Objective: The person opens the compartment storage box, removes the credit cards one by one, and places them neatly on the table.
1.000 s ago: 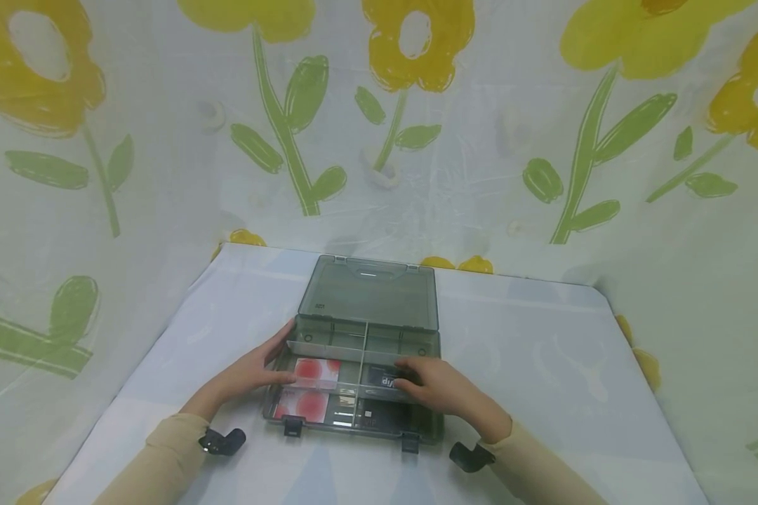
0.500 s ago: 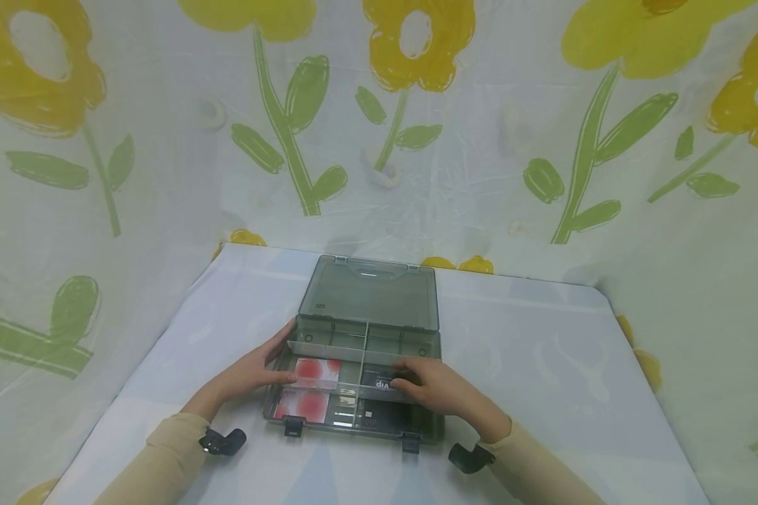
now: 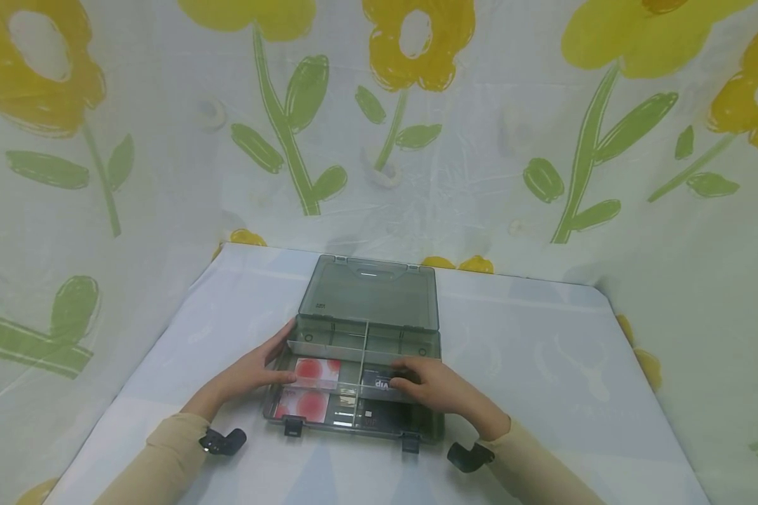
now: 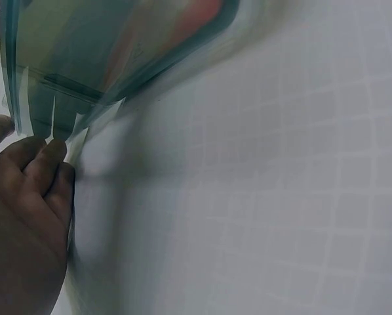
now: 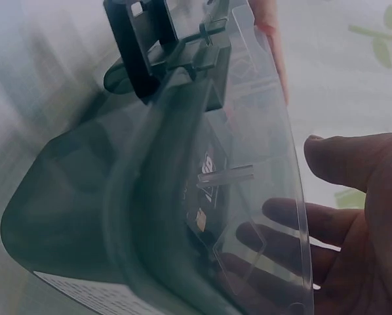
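Note:
A grey translucent plastic organiser case (image 3: pixel 316 431) stands on the table with its lid (image 3: pixel 369 291) folded back. My left hand (image 3: pixel 246 375) is spread along the case's left side, index finger toward the back corner and thumb across the wall; in the left wrist view, the fingertips meet the wall. My right hand (image 3: pixel 439 387) reaches into the middle right compartment, fingers over a black card (image 3: pixel 373 376) with "vip" lettering. In the right wrist view, the right fingers show behind a clear divider (image 5: pixel 268 118), thumb apart from them. The right hand covers the card's right end.
Two white cards with red circles lie on the left: one in the middle compartment (image 3: pixel 316 370), one in the front (image 3: pixel 306 405). Another black card (image 3: pixel 385 417) lies front right. Two dark latches hang at the case's front. Flowered curtains stand behind the table.
The "vip" card has shifted slightly to the left in its compartment, and my right hand has moved a little with it. My left hand and the case keep their places.

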Motion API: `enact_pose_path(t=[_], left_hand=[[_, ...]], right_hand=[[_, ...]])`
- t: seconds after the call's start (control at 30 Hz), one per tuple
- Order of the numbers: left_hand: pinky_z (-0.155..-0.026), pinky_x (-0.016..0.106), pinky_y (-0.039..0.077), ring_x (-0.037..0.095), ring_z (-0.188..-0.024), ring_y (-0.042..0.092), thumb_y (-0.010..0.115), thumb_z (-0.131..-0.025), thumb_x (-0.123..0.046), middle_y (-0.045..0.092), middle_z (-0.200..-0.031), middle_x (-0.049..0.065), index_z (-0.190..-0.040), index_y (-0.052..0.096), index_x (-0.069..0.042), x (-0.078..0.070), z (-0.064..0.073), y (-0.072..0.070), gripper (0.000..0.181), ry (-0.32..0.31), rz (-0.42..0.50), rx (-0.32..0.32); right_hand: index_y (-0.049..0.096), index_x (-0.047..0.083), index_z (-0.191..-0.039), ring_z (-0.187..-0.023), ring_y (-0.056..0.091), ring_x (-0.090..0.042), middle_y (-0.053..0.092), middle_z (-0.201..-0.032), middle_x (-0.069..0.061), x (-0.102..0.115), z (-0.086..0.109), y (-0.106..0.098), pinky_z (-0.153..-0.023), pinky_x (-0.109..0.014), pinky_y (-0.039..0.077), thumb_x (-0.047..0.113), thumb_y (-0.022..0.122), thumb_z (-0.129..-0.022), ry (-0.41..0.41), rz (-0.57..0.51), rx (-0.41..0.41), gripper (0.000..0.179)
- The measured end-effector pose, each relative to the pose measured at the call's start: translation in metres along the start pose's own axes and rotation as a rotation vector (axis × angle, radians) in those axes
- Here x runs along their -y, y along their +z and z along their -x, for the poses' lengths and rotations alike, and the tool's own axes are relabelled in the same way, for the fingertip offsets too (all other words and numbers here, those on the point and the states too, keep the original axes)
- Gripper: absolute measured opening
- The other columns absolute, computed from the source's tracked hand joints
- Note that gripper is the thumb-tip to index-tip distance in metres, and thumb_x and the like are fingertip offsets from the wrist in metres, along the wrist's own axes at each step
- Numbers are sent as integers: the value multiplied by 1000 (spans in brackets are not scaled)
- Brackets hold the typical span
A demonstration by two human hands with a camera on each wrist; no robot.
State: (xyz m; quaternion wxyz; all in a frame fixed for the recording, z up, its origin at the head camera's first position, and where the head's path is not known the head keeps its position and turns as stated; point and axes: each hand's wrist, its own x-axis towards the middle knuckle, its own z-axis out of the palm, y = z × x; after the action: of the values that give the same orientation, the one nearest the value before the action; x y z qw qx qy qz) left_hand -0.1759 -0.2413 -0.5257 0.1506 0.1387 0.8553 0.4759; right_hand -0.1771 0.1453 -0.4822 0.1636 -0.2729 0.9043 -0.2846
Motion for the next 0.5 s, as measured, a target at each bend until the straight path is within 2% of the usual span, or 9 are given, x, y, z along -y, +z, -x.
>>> enact_pose_path(t=[0.2,0.5], left_hand=[[-120,59,21,45,-152,14,83,-86,-32,7,-170,18,-166,8,-23,2,-1,0,110,4,1,0],[-120,60,19,44,-153,12,82,-86,-34,8,-170,17,-166,8,-21,-1,0,1,109,2,4,-4]], right_hand=[[64,9,-134,-126,60,-29,66,-133,-8,1,2,0,-105,-51,50,36,62,-102,-10,-13,-5,41],[66,9,-132,-114,67,-22,68,-128,-5,3,6,-1,-91,-41,59,24,61,-103,1,-51,-54,32]])
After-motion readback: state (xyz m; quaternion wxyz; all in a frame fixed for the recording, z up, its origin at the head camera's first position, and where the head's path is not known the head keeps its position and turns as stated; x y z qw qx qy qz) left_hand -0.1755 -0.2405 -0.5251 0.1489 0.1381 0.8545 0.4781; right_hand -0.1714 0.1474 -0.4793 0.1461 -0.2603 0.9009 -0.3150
